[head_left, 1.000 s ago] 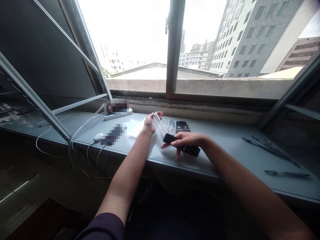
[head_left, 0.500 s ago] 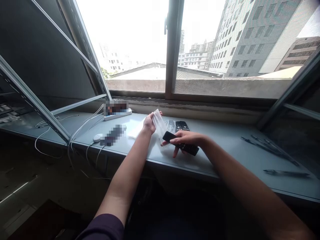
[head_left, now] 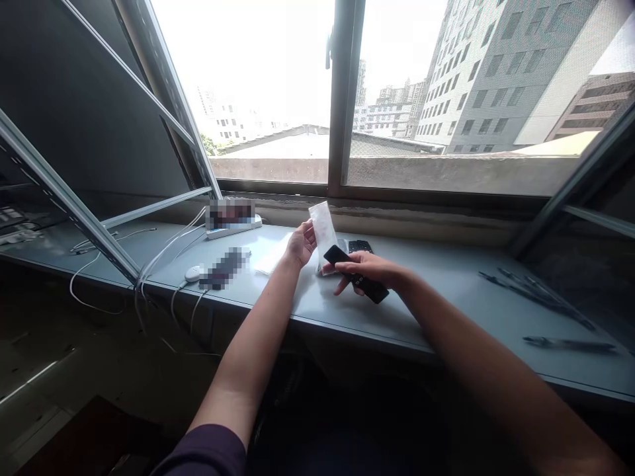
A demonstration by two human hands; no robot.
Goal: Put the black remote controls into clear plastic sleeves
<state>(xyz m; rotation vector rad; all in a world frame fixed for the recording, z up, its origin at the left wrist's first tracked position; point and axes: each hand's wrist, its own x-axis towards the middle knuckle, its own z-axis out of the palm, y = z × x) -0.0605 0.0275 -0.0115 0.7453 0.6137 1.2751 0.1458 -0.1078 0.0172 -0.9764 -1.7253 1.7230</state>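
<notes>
Over the shelf, my left hand (head_left: pixel 302 243) is closed on a translucent white plastic sleeve (head_left: pixel 323 227), which stands tilted up from the fingers. My right hand (head_left: pixel 366 268) grips a black remote control (head_left: pixel 370 288) slantwise, its plain end pointing up and left toward the sleeve. Fingertips of the right hand also reach the sleeve's lower edge; whether they pinch it is hard to see. Just behind, more black remotes (head_left: pixel 360 246) lie on the shelf, partly covered by the right hand and the sleeve. A stack of white sleeves (head_left: pixel 272 259) lies left of the remotes.
The grey shelf (head_left: pixel 446 291) runs below a window. On the left are a white power strip (head_left: pixel 233 228), white cables (head_left: pixel 171 254), a round white charger (head_left: pixel 192 274) and blurred-out items. Dark pens (head_left: pixel 568 344) and thin dark tools (head_left: pixel 536 294) lie at the right. Metal posts (head_left: pixel 69 198) frame the left side.
The sleeve has swung more upright and now shows its broad face. My right hand and the remote have shifted slightly up and left.
</notes>
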